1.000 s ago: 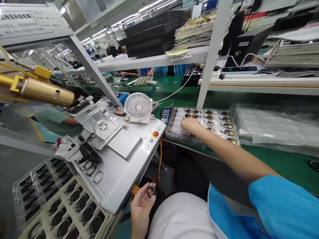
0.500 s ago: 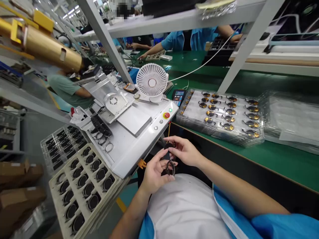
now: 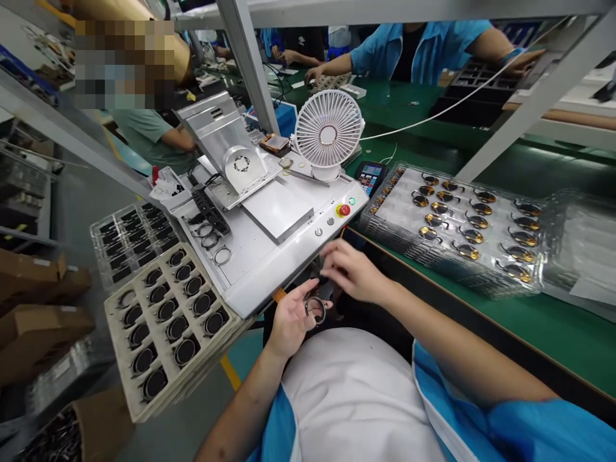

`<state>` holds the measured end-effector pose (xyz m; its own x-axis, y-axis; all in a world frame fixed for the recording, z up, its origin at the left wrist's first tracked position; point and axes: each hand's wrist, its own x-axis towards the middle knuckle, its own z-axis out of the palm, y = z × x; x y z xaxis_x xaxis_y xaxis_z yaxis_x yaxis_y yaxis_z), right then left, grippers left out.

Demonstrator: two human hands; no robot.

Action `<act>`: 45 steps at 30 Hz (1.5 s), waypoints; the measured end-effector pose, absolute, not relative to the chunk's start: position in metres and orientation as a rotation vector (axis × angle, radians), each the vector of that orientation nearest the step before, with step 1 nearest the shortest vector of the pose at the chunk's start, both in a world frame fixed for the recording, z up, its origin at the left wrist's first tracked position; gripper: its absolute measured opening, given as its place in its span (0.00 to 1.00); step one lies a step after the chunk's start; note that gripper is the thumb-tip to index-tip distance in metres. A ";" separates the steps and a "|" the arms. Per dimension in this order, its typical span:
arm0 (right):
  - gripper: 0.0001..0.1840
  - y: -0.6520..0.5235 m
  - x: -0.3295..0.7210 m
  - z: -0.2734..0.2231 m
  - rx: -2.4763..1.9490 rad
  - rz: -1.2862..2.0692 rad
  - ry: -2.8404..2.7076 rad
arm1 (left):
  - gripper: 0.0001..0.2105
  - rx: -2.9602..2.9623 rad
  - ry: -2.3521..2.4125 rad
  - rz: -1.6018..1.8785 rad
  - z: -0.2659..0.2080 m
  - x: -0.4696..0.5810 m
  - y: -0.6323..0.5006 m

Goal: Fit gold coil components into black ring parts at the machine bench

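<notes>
My left hand (image 3: 287, 324), palm turned up, grips a dark metal ring (image 3: 316, 310) like a round watch case between thumb and fingers, close in front of my shirt. My right hand (image 3: 353, 271) is raised just beyond it, to the right and apart from the ring. Its fingers are curled toward the thumb; a small dark shape shows at the fingertips, too blurred to name. Both hands are in front of the white machine's (image 3: 283, 256) edge. A beige tray (image 3: 156, 333) of round dark watch-like parts lies to the left.
A white fan (image 3: 328, 135), a metal fixture (image 3: 238, 163) and a red button (image 3: 343, 210) are on the machine. Clear trays (image 3: 452, 256) with amber-and-black parts stand on the green bench (image 3: 568, 333) at right. Grey posts (image 3: 250, 70) frame the station. Co-workers sit beyond.
My hands have come apart: the right has drawn up and away from the ring, which stays in my left. The camera view has shifted, so the bench things appear moved.
</notes>
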<state>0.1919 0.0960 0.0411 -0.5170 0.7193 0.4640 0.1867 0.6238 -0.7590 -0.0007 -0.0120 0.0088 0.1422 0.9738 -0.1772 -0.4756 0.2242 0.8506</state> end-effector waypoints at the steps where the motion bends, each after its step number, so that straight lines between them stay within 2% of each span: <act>1: 0.09 0.111 0.186 0.047 -0.788 0.860 -1.994 | 0.41 0.713 0.861 1.224 0.008 -0.003 -0.011; 7: 0.11 0.204 0.140 0.076 -1.278 1.338 -1.551 | 0.43 0.767 0.905 1.286 0.008 -0.008 -0.015; 11: 0.14 0.219 0.136 0.072 -1.508 1.277 -1.437 | 0.43 0.869 0.917 1.344 0.006 -0.011 -0.026; 14: 0.18 0.187 0.149 0.056 -1.441 1.147 -1.416 | 0.43 1.000 0.977 1.359 0.003 -0.012 -0.036; 19: 0.22 0.089 0.168 0.023 -1.065 1.589 -1.391 | 0.47 1.400 1.214 1.286 0.003 0.000 -0.041; 22: 0.27 0.053 0.171 0.014 -1.011 1.598 -1.277 | 0.47 1.608 1.226 1.090 0.006 0.008 -0.034; 26: 0.24 0.050 0.177 0.015 -1.064 1.563 -1.115 | 0.48 1.731 1.094 0.951 0.007 0.013 -0.025; 31: 0.24 0.057 0.189 0.025 -1.019 1.753 -1.039 | 0.45 1.544 0.956 1.153 0.006 0.011 -0.022; 35: 0.24 0.055 0.191 0.030 -1.063 1.769 -1.068 | 0.44 1.602 0.982 1.108 0.007 0.008 -0.024; 41: 0.26 0.057 0.191 0.029 -1.003 1.905 -1.085 | 0.37 1.829 1.138 0.893 0.011 -0.002 -0.025; 45: 0.29 0.055 0.188 0.028 -1.036 1.961 -0.969 | 0.38 1.751 1.069 1.007 0.005 -0.008 -0.024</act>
<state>0.1877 0.0553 0.0282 -0.4304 0.8350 -0.3429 -0.2353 -0.4705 -0.8504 -0.0082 -0.0240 0.0048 0.3168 0.9259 0.2057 0.2602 -0.2934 0.9199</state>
